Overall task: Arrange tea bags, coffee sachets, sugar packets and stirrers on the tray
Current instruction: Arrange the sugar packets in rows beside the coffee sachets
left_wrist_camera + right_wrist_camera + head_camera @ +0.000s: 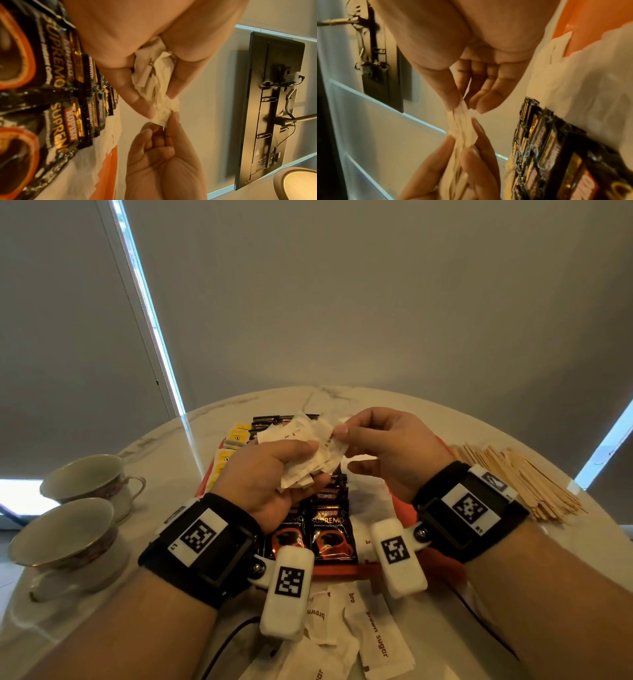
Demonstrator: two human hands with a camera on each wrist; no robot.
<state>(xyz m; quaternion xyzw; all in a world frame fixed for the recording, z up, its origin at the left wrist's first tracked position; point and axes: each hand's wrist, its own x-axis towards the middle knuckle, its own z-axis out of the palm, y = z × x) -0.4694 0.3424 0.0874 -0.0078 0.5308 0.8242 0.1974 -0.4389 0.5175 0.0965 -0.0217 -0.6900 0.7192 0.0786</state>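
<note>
Left hand (270,474) is gripping a sugar bundle (308,453) above the tray (342,571); right hand (383,446) is pinching one packet from it. On the tray, coffee (329,529) and tea (236,436) are sitting in rows. Right of the tray, stirrers (517,481) are waiting, with more sugar (373,635) lying in front of it.

Two teacups (73,510) at left on marble table (445,419); grey blinds (342,285) behind.
</note>
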